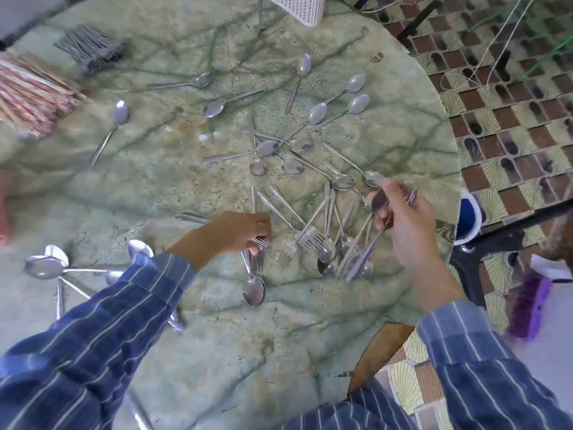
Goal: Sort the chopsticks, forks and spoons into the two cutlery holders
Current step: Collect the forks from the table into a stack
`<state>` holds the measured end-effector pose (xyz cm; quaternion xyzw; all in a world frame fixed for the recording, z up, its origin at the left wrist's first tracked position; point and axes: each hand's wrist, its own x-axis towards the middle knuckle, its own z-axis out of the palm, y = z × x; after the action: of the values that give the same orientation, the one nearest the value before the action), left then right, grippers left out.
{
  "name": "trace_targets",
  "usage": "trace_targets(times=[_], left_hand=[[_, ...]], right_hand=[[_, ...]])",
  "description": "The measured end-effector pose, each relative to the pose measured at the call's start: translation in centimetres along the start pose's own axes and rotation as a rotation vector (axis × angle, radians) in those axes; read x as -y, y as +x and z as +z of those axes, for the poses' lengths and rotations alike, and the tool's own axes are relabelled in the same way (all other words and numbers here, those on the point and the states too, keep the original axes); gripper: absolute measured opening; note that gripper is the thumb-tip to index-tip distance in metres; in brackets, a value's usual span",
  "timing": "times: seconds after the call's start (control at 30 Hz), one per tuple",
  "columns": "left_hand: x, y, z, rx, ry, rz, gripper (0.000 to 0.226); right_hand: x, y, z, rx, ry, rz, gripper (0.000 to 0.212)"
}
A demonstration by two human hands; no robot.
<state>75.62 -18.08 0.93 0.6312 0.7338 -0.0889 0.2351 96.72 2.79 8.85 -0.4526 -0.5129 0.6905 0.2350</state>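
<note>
Left hand (238,232) grips forks (259,257); right hand (403,218) holds a cutlery bundle (379,201); loose fork pile (313,240) lies between them.

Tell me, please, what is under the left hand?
Forks: their tines show beneath the left hand gripping them, handles poking out behind. The hand covers their middles, so their number is unclear.

A round green marble table (148,193) carries scattered spoons (304,65), loose forks (311,240), a chopstick bundle (34,91) and a white holder (297,9) at its edge.

eatery: marble table (155,187), heaped chopsticks (34,94)
</note>
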Motion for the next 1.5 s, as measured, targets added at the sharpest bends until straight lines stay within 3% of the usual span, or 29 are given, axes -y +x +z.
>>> trace_targets(times=[0.07, 0.17, 0.23, 0.37, 0.67, 0.87, 1.07, 1.2, 1.3, 1.4, 1.5], left_hand=[[-0.2, 0.3, -0.3, 0.015, 0.048, 0.029, 0.036], [-0.5, 0.9, -0.9, 0.028, 0.105, 0.075, 0.037], [-0.5, 1.2, -1.4, 0.036, 0.087, 0.088, 0.04], [0.0, 1.3, -1.8, 0.07, 0.079, 0.062, 0.052], [0.0, 1.3, -1.4, 0.114, 0.12, 0.061, 0.04], [-0.2, 1.4, -1.1, 0.108, 0.196, 0.081, 0.034], [-0.2, 0.9, -1.4, -0.016, 0.036, 0.036, 0.025], [-0.6, 1.0, -3.3, -0.115, -0.141, 0.057, 0.044], [-0.6, 1.4, -4.6, -0.209, -0.154, 0.11, 0.039], [-0.4, 1.4, -5.2, -0.268, -0.16, 0.133, 0.051], [-0.4, 1.3, -5.4, -0.29, -0.166, 0.159, 0.035]], right_hand=[[0.2, 0.6, -0.3, 0.009, -0.014, 0.022, 0.043], [0.2, 1.1, -0.6, 0.011, -0.046, 0.045, 0.023], [0.2, 1.2, -0.8, 0.008, -0.026, 0.07, 0.023], [0.3, 1.2, -0.9, 0.081, 0.138, 0.157, 0.02], [-1.1, 0.9, -1.0, 0.04, 0.451, 0.373, 0.017], [-2.9, -0.1, -0.6, 0.058, 0.076, 0.509, 0.007], [-5.4, -0.8, 0.2, -0.015, 0.018, 0.537, 0.012], [-6.4, -1.4, 0.7, 0.005, 0.07, 0.568, 0.03], [-7.0, -1.8, 1.2, 0.012, 0.026, 0.562, 0.022], [-7.8, -1.8, 2.1, -0.044, -0.043, 0.538, 0.013], [-8.4, -1.4, 2.9, -0.018, -0.214, 0.496, 0.02]])
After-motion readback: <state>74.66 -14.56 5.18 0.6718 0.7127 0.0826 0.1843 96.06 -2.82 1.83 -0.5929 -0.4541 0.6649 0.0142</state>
